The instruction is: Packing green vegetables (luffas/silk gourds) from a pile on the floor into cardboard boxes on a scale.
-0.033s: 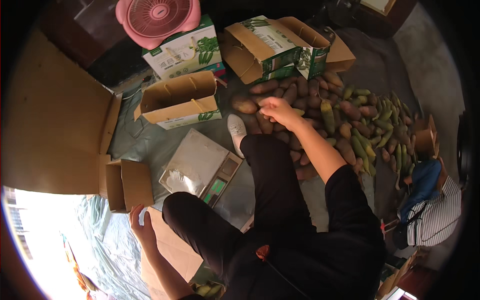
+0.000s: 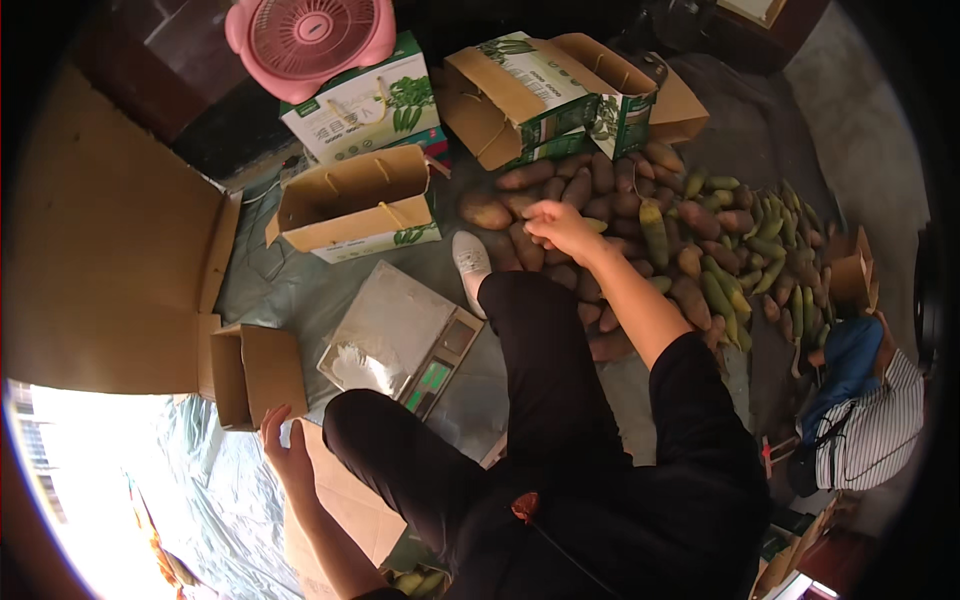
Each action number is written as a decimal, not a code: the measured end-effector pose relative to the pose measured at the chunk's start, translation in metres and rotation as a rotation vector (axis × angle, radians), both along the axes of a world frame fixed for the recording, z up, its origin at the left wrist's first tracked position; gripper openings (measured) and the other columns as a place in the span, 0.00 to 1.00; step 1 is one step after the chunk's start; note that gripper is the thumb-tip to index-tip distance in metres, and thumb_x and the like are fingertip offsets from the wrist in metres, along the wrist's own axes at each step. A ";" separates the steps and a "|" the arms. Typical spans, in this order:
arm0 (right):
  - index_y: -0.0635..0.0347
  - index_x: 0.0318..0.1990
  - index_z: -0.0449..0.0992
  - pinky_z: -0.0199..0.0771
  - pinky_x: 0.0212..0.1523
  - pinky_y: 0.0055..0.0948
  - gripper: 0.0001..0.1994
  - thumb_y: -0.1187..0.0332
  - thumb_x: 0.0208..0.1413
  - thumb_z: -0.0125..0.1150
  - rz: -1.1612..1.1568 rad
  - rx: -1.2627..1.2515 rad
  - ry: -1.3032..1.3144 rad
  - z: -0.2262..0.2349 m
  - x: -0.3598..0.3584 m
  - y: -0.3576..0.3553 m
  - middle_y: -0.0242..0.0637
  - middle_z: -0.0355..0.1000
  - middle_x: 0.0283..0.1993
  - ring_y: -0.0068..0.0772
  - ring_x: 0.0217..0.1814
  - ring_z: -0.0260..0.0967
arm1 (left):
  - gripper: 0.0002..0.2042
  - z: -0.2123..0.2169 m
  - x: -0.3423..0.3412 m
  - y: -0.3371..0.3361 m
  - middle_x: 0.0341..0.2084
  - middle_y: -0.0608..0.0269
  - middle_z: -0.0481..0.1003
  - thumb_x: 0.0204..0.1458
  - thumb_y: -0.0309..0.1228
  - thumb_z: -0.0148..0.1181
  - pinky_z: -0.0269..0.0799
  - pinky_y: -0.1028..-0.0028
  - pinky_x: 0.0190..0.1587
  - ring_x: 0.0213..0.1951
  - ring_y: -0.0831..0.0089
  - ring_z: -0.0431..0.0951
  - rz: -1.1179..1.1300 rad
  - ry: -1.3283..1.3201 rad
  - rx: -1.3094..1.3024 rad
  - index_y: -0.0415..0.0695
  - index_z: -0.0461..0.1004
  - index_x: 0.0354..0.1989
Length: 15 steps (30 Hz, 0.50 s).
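Observation:
My right hand point(image 2: 562, 232) is over the near left edge of a pile of brown, elongated vegetables point(image 2: 603, 172). Its fingers are curled together, and whatever they hold, if anything, cannot be made out. Green and yellowish cucumber-like vegetables point(image 2: 765, 248) lie among the brown ones, mostly toward the right. At the lower left, my left hand point(image 2: 288, 452) holds nothing, with thumb and fingers apart. It is nearest to a small plain cardboard box point(image 2: 272, 372). Between my hands, a flat metal-topped scale point(image 2: 385, 325) with a green display sits on the floor by my foot.
An open handled carton point(image 2: 350, 240) stands beyond the scale. Behind it, a pink fan-like appliance point(image 2: 310, 40) rests on a printed box point(image 2: 375, 108). More open cartons point(image 2: 540, 90) border the pile's far side. Someone in a striped garment point(image 2: 870, 440) is at the right.

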State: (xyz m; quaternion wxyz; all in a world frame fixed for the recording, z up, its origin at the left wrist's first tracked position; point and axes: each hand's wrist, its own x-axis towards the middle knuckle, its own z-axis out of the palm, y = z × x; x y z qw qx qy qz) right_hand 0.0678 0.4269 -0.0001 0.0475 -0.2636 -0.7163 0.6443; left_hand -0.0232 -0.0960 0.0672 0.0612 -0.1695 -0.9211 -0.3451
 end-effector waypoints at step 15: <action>0.64 0.41 0.75 0.67 0.24 0.24 0.11 0.73 0.49 0.60 -0.392 -0.055 -0.195 -0.104 0.033 0.110 0.35 0.71 0.30 0.25 0.26 0.67 | 0.13 -0.035 -0.048 0.111 0.42 0.56 0.73 0.42 0.23 0.60 0.63 0.62 0.53 0.49 0.56 0.69 -0.231 -0.251 -0.197 0.42 0.75 0.40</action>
